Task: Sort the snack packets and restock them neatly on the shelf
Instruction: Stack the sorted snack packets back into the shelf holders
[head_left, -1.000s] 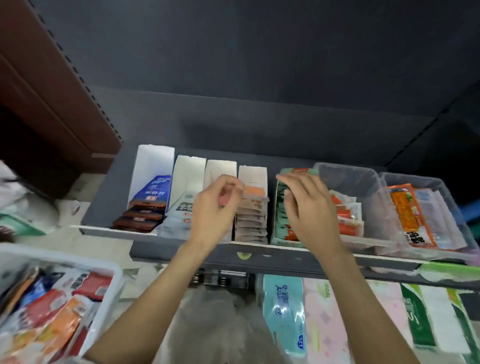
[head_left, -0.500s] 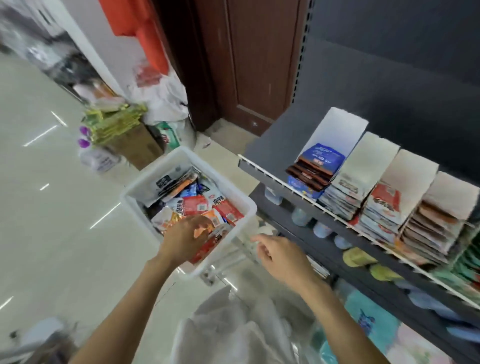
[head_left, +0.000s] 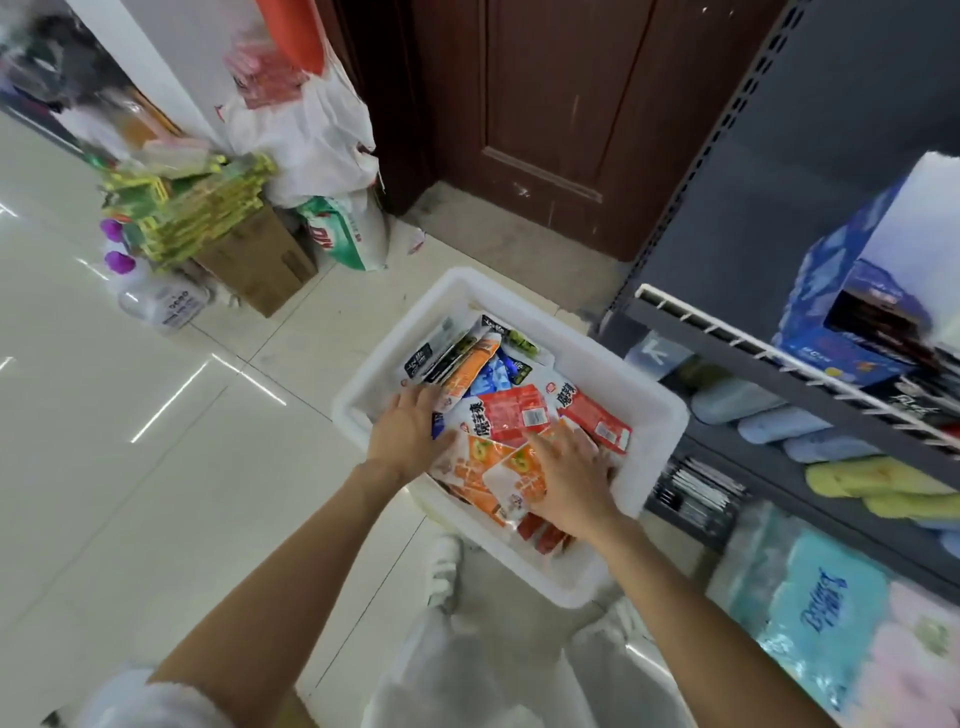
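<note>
A white plastic bin (head_left: 644, 405) on the floor holds several mixed snack packets: red ones (head_left: 517, 413), orange-and-white ones (head_left: 485, 470), blue and dark ones at the far end. My left hand (head_left: 408, 431) lies on the packets at the bin's left side, fingers spread toward an orange packet (head_left: 470, 371). My right hand (head_left: 571, 480) rests flat on the orange and red packets near the front right. The dark shelf (head_left: 769, 358) stands to the right, with a blue display box (head_left: 852, 312) on it.
A brown door (head_left: 545, 104) stands behind the bin. A cardboard box with green packs (head_left: 208, 218), white bags (head_left: 311, 130) and bottles (head_left: 156, 301) sit on the tiled floor at left. Slippers (head_left: 831, 457) and tissue packs (head_left: 826, 613) fill the lower shelves.
My view turned from the shelf down to the bin. My left hand went into the bin first; my right hand has now joined it on the packets.
</note>
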